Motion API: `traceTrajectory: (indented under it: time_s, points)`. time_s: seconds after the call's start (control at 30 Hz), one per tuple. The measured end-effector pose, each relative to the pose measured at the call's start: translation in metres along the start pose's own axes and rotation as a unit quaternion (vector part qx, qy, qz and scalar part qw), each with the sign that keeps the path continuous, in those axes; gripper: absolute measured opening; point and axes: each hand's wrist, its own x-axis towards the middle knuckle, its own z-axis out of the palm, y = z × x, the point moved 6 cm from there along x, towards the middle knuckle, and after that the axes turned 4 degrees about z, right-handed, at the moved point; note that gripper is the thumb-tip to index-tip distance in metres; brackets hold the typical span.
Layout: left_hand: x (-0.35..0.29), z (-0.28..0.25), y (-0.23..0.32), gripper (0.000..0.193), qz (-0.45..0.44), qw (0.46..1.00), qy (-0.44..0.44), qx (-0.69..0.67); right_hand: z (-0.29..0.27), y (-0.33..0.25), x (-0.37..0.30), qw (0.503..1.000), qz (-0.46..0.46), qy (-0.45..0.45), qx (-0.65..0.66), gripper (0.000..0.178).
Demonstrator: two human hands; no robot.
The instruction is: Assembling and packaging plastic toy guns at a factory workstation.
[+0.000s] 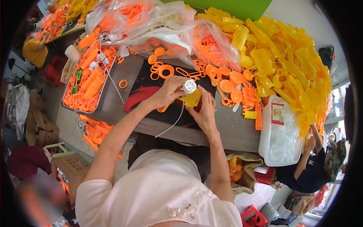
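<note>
Over the near middle of the table, both hands meet around one cluster of parts. My left hand (pixel 168 92) has its fingers closed at a white round cap with holes (pixel 190 86), from which a thin pale tube (pixel 173 125) hangs toward the table's front edge. Under the cap is a translucent yellow plastic part (pixel 193 99), pinched between the thumb and fingers of my right hand (pixel 206 111). Partly hidden below my left hand lies an orange piece (pixel 165 108). Whether cap and yellow part are joined cannot be seen.
Orange rings (pixel 166 71) and discs (pixel 227 86) lie beyond my hands. A metal tray (pixel 90 112) of orange parts stands left. Yellow parts (pixel 264 60) pile up at right, behind a white tub (pixel 266 147) of clear pieces. Plastic bags (pixel 166 28) cover the back. A co-worker (pixel 302 170) sits right.
</note>
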Motion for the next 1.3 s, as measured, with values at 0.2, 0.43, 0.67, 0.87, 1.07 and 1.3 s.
traceTrajectory:
  time_s: [0.2,0.43,0.67,0.87,1.07,1.3]
  points:
    - [0.015,-0.020,0.018,0.046,0.016,0.999,-0.041,-0.002,-0.020,-0.028,0.013,0.997,0.004,0.017,0.078,0.090]
    - [0.028,-0.023,0.020,0.044,0.026,0.989,-0.144,-0.020,-0.031,-0.032,0.021,0.996,0.030,-0.009,0.083,0.084]
    - [0.037,-0.017,0.029,0.040,0.052,0.980,-0.187,0.033,-0.035,-0.030,0.021,0.993,0.081,-0.040,0.082,0.085]
    - [0.035,-0.015,0.037,0.042,0.070,0.983,-0.154,0.074,-0.032,-0.026,0.022,0.991,0.085,-0.042,0.098,0.085]
    - [0.033,-0.015,0.031,0.041,0.026,0.983,-0.165,0.071,-0.032,-0.030,0.024,0.989,0.088,-0.045,0.114,0.085]
    - [0.021,-0.020,0.025,0.039,-0.038,0.996,-0.076,-0.036,-0.026,-0.027,0.024,0.988,0.078,0.001,0.135,0.086]
